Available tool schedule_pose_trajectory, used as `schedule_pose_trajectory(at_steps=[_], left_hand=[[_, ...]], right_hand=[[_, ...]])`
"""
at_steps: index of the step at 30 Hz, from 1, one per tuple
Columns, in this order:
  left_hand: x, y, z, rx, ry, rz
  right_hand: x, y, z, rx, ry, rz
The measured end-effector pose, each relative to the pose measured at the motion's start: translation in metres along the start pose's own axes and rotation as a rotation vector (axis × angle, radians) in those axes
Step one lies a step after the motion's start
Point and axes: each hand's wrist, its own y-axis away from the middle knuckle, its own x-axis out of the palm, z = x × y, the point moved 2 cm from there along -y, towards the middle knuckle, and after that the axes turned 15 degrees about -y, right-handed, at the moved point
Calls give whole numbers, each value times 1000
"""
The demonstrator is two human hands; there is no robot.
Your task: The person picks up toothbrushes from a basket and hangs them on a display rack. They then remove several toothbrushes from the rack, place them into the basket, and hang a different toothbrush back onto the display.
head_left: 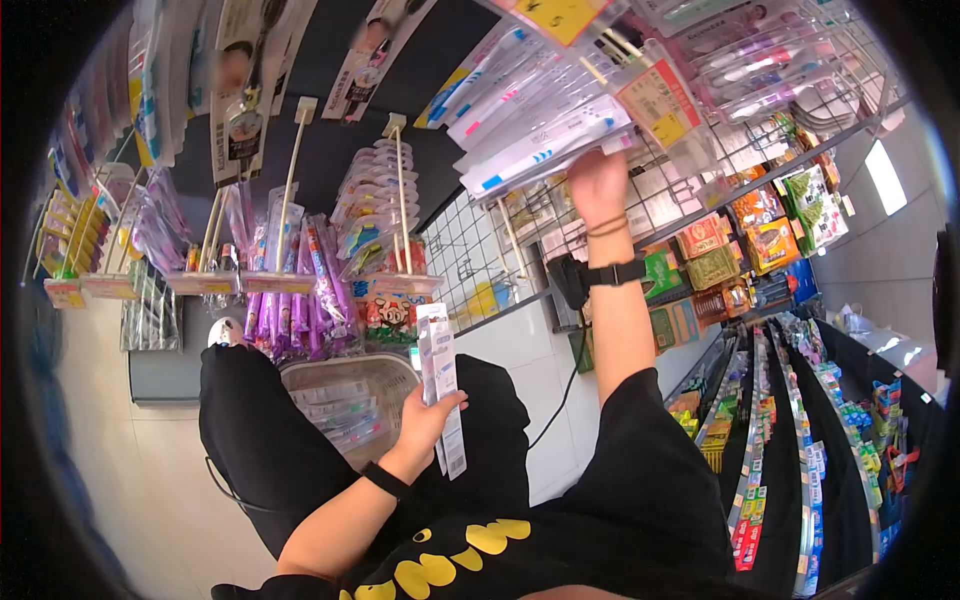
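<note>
My left hand (430, 420) is closed around a few slim packaged toothbrushes (440, 365), held upright over my lap. A barcode shows near their lower end. My right hand (598, 185) is raised to a row of hanging toothbrush packs (545, 145), white with blue marks. It touches the near end of the front packs, and its fingers are mostly hidden behind them. Below my left hand, a light plastic basket (385, 370) stands between my knees with several packaged toothbrushes (340, 415) lying inside.
Hooks on the dark rack hold purple toothbrush packs (310, 285) and clear blister packs (375, 205). A price tag (657, 103) hangs beside my right hand. A wire grid (465, 255) stands ahead. On the right are shelves of coloured packets (715, 265); a black cable (565, 400) hangs from my right wrist.
</note>
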Motion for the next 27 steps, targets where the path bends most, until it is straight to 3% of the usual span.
schedule_pose_trajectory(at_steps=[1, 4, 5, 13, 27], left_hand=[[1, -1, -1, -10, -16, -8], [2, -5, 1, 8, -33, -19], [0, -6, 2, 20, -31, -15], [-14, -14, -1, 47, 57, -17], [-10, -9, -19, 50, 41, -80]], right_hand=[[-1, -8, 0, -10, -2, 6], [-15, -33, -5, 54, -91, -305], [-48, -56, -15, 6, -51, -189], [-47, -54, -17, 144, -110, -354], [-43, -61, -15, 169, -169, -352]])
